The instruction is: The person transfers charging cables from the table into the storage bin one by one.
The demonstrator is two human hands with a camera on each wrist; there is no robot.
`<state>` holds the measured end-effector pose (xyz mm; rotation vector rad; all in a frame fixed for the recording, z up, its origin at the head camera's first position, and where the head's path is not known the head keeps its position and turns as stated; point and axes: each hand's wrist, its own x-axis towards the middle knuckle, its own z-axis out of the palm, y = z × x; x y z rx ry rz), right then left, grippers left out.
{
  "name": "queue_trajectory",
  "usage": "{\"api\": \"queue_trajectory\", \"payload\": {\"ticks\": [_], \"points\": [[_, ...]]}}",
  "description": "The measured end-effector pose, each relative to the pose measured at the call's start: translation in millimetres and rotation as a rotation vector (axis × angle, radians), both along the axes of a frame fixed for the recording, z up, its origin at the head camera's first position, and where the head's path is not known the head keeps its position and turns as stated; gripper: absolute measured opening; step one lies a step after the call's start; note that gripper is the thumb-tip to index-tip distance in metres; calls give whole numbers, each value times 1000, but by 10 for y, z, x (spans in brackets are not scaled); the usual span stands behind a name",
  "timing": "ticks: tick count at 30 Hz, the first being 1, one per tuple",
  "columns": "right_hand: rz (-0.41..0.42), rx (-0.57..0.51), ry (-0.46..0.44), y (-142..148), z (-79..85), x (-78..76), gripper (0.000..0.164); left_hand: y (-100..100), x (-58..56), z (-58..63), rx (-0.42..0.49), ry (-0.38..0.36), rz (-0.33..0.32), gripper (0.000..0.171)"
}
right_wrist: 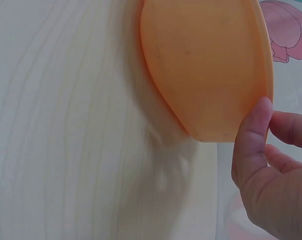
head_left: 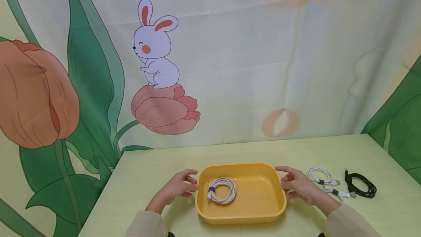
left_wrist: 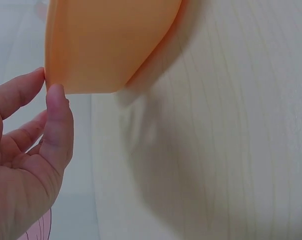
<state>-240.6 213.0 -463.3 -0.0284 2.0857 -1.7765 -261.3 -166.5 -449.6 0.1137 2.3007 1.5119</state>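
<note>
A shallow yellow plastic tray (head_left: 243, 211) stands between both hands. My left hand (head_left: 175, 187) holds its left rim, and in the left wrist view a fingertip lies against the outer wall of the tray (left_wrist: 106, 45) while another meets the rim edge. My right hand (head_left: 297, 185) has the opposite rim in the same way, thumb and fingers bent at the edge of the tray (right_wrist: 205, 65) in the right wrist view. Inside the tray, toward its left end, lies a coiled white charging cable (head_left: 232, 195) bound with a dark blue strap.
Right of my right hand, two white USB cables, one behind (head_left: 319, 168) and one in front (head_left: 340, 194), lie on the pale wooden table (head_left: 148, 167). Beside them is a coiled black cable (head_left: 365, 194). A printed cloth (head_left: 230, 65) with a rabbit and tulips hangs behind the table.
</note>
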Motion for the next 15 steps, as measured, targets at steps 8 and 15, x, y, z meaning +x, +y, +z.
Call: {"api": "queue_trajectory", "payload": {"ticks": [8, 15], "points": [[-7, -3, -5, 0, 3, 2, 61, 1, -17, -41, 24, -20, 0, 52], [-13, -1, -9, -10, 10, 6, 60, 45, 32, -22, 31, -3, 6, 51]]}}
